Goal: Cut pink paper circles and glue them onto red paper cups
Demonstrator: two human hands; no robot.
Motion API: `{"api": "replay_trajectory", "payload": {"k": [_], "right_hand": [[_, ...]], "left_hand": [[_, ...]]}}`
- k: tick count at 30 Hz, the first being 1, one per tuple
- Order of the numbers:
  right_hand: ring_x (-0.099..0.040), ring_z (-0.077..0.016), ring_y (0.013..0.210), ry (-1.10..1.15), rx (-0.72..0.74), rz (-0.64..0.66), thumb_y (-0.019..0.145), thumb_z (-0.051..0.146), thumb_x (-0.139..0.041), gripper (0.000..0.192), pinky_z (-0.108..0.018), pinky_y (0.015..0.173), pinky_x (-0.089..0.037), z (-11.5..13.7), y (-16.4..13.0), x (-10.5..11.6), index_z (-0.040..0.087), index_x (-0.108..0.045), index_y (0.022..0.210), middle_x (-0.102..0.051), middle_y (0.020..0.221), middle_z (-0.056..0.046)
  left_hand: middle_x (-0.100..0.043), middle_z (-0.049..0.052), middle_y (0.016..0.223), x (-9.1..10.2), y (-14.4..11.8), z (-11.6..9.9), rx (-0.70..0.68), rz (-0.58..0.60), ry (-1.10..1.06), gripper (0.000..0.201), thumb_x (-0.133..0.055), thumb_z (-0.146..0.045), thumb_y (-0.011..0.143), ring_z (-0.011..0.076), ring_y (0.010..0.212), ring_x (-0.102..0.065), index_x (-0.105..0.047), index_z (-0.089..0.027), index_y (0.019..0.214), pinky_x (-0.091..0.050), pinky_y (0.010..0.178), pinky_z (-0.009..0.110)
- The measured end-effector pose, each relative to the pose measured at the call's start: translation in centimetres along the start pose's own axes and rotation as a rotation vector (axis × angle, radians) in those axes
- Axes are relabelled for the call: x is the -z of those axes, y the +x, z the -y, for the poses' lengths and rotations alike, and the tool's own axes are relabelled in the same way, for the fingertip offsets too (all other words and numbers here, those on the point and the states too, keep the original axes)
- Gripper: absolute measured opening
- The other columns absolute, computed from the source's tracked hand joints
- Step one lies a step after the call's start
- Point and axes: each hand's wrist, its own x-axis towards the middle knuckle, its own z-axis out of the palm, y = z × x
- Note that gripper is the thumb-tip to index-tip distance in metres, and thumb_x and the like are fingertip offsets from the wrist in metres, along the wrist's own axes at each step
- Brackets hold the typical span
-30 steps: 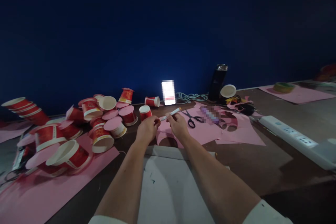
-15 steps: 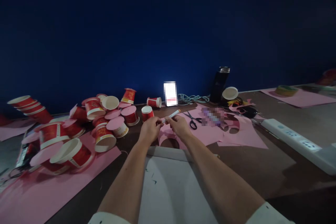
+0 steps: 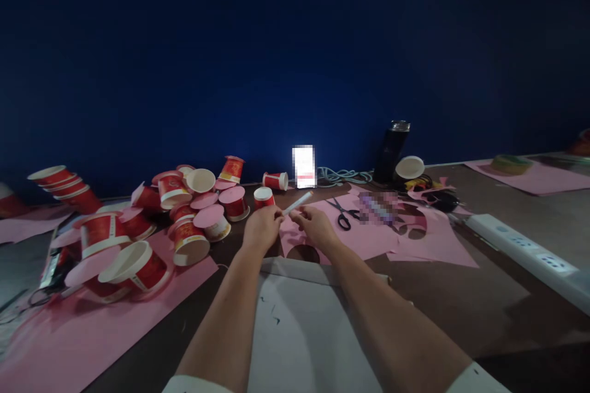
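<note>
A slim white marker-like pen (image 3: 300,201) with an orange end slants up to the right between my hands. My left hand (image 3: 263,230) pinches its lower end. Just below the pen, my right hand (image 3: 316,224) has its fingers curled together; what they hold, if anything, is hidden. Beneath both hands lies pink paper (image 3: 332,239) with round holes cut in it. Black-handled scissors (image 3: 343,216) rest on this paper to the right. A red paper cup (image 3: 263,198) stands just beyond my left hand, and another red cup (image 3: 275,181) lies on its side behind it.
Many red paper cups (image 3: 184,245), several with pink discs, crowd the left side over a pink sheet (image 3: 138,338). A lit phone (image 3: 304,167) leans at the back beside a coiled cable (image 3: 345,176). Rightward are a dark flask (image 3: 391,153) and a white power strip (image 3: 520,252).
My right hand's fingers have come away from the pen and sit just below it. More of the pen shows, still in my left hand. The whole view has shifted slightly.
</note>
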Motion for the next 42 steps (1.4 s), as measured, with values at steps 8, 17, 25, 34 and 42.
{"api": "replay_trajectory", "payload": {"k": [8,17,25,34,42], "right_hand": [[-0.062,-0.0208,0.092,-0.500,0.126,-0.287,0.084,0.036,-0.051,0.031,-0.032,0.082,-0.045,1.7,0.0,4.3,0.020,-0.065,0.106,-0.069,0.099,-0.007],[-0.060,-0.0287,0.105,-0.902,-0.265,-0.292,0.081,0.033,-0.051,0.039,-0.038,0.084,-0.044,0.0,0.4,10.6,0.022,-0.060,0.117,-0.063,0.116,-0.013],[-0.061,-0.0313,0.100,-1.020,-0.285,-0.228,0.074,0.033,-0.058,0.036,-0.039,0.078,-0.047,-1.6,0.6,9.5,0.017,-0.065,0.106,-0.063,0.108,-0.017],[-0.060,-0.0284,0.100,-1.024,-0.266,-0.167,0.078,0.029,-0.054,0.034,-0.037,0.080,-0.046,-2.0,0.9,8.8,0.016,-0.065,0.108,-0.063,0.108,-0.016],[-0.055,-0.0330,0.107,-1.083,-0.276,-0.250,0.077,0.036,-0.058,0.044,-0.041,0.084,-0.044,-1.9,0.7,8.8,0.014,-0.061,0.115,-0.058,0.115,-0.020]], "left_hand": [[-0.069,0.016,0.099,3.4,0.0,1.9,0.482,-0.069,0.224,0.028,-0.046,-0.035,0.084,0.0314,0.093,-0.064,-0.067,-0.020,0.095,-0.046,0.072,0.038],[-0.064,0.023,0.106,2.1,-0.3,2.3,0.489,0.012,0.326,0.032,-0.051,-0.032,0.080,0.0346,0.097,-0.062,-0.065,-0.012,0.101,-0.048,0.076,0.041],[-0.066,0.015,0.103,-0.8,-0.4,-0.1,0.224,0.105,0.249,0.028,-0.043,-0.028,0.085,0.0252,0.092,-0.063,-0.068,-0.019,0.095,-0.048,0.075,0.033],[-0.064,0.017,0.103,-2.2,-0.6,-0.6,0.131,0.102,0.304,0.029,-0.044,-0.025,0.085,0.0267,0.096,-0.062,-0.068,-0.015,0.097,-0.047,0.079,0.034],[-0.064,0.015,0.103,-2.6,-0.6,-0.3,0.088,0.063,0.292,0.031,-0.044,-0.028,0.085,0.0268,0.098,-0.060,-0.068,-0.016,0.099,-0.047,0.081,0.035]]}}
